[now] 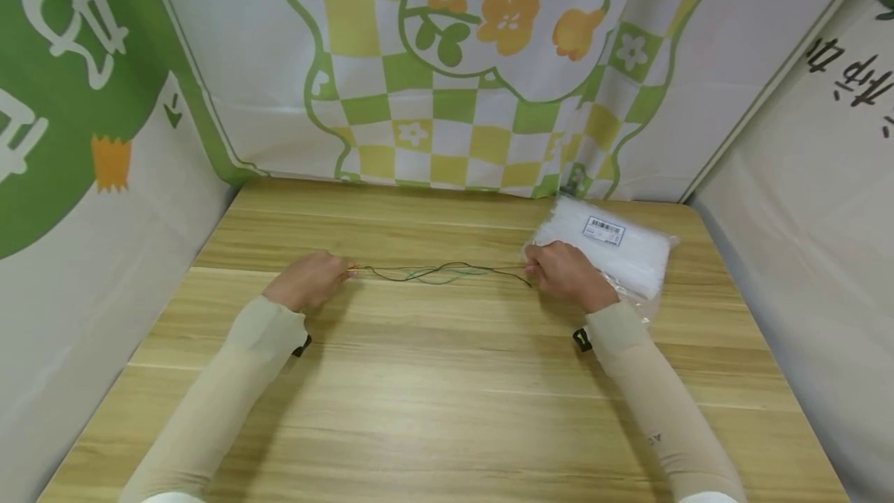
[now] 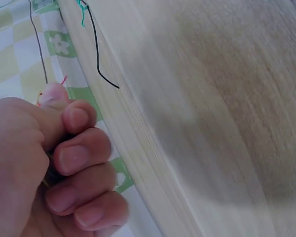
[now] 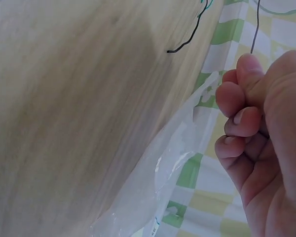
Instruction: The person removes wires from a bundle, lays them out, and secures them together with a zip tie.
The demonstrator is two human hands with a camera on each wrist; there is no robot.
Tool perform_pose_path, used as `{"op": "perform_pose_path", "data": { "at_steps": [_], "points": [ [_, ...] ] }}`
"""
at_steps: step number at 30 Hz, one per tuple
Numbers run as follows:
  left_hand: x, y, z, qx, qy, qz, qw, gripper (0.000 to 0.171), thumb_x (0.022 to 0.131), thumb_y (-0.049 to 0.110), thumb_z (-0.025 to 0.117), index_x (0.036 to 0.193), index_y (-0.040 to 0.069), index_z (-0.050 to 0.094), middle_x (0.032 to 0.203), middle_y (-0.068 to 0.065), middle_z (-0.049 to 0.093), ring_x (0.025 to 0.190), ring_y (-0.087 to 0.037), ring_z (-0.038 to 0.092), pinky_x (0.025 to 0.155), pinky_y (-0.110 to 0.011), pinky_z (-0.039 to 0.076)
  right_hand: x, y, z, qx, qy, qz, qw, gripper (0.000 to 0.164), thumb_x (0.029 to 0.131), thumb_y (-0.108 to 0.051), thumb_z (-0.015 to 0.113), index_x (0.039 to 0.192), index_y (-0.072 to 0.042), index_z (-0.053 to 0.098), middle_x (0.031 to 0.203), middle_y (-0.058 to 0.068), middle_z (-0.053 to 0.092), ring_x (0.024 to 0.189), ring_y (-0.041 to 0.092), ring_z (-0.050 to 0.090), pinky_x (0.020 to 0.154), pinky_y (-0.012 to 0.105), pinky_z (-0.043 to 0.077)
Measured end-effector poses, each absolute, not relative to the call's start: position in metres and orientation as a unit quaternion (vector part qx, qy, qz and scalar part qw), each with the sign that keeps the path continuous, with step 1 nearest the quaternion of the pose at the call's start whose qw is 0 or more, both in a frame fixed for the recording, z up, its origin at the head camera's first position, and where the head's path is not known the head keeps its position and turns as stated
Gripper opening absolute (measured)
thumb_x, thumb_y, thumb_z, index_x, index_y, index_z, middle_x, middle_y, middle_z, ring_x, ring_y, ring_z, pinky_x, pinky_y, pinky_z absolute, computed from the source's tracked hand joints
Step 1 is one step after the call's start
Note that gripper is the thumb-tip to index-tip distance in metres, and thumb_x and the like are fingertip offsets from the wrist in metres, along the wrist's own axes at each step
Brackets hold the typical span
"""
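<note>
A thin dark wire (image 3: 256, 32) runs nearly straight between the two hands. My left hand (image 1: 312, 279) holds one end, fingers curled in, with short red and yellow ends sticking out by the thumb in the left wrist view. At the other end, my right hand (image 1: 564, 274) pinches the wire between thumb and forefinger. A wavy black wire (image 2: 97, 54) and a green wire (image 1: 429, 282) cross it midway; the black one has free ends near both hands. Whatever else lies inside the left palm is mostly hidden by the fingers.
A clear plastic bag packed with white contents (image 1: 639, 254), bearing a barcode label (image 1: 604, 230), lies beside the right hand at the back right of the wooden table (image 1: 447, 410). Printed cloth walls (image 1: 447, 115) stand behind the table and along both sides.
</note>
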State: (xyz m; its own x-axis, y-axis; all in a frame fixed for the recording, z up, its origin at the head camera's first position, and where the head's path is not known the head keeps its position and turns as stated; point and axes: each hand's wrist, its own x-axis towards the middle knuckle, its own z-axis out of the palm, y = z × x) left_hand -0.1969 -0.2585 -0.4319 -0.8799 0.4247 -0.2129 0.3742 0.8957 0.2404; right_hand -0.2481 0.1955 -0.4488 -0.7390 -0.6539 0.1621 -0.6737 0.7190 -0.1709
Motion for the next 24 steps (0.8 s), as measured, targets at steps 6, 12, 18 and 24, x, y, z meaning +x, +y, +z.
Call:
{"op": "perform_pose_path", "data": {
  "at_steps": [6,12,18,24],
  "points": [
    [-0.200,-0.256,-0.436,0.201,0.963,0.077,0.161,0.025,0.112,0.017,0.051,0.117,0.001,0.070,0.113,-0.018,0.075,0.105,-0.035,0.072,0.093,-0.053,0.059,-0.251,0.197,-0.453,0.351,-0.931,0.098,0.029,0.033,0.100,-0.014,0.072,0.077,-0.015,0.049,0.065,-0.001,0.052,0.062,0.017,0.052,0.062,0.039,0.050],
    [-0.203,-0.260,-0.442,0.192,0.960,0.081,0.189,0.028,0.114,0.025,0.047,0.107,0.007,0.066,0.093,-0.007,0.068,0.081,-0.020,0.059,0.083,-0.045,0.054,-0.253,0.194,-0.459,0.354,-0.930,0.094,0.026,0.028,0.100,-0.015,0.072,0.078,-0.015,0.055,0.068,0.002,0.059,0.065,0.023,0.061,0.064,0.045,0.055],
    [-0.202,-0.264,-0.445,0.177,0.961,0.075,0.201,0.032,0.115,0.027,0.045,0.111,0.006,0.068,0.103,-0.013,0.073,0.086,-0.024,0.064,0.089,-0.051,0.056,-0.252,0.188,-0.458,0.347,-0.934,0.085,0.007,0.022,0.100,-0.016,0.072,0.081,-0.014,0.061,0.073,0.002,0.066,0.072,0.027,0.069,0.069,0.048,0.058],
    [-0.200,-0.262,-0.443,0.165,0.969,0.039,0.182,0.036,0.114,0.026,0.046,0.126,0.001,0.069,0.124,-0.025,0.073,0.116,-0.044,0.071,0.099,-0.062,0.056,-0.254,0.185,-0.461,0.335,-0.939,0.075,-0.007,0.023,0.100,-0.018,0.072,0.080,-0.016,0.061,0.073,0.001,0.065,0.071,0.024,0.066,0.068,0.047,0.058]
  ]
}}
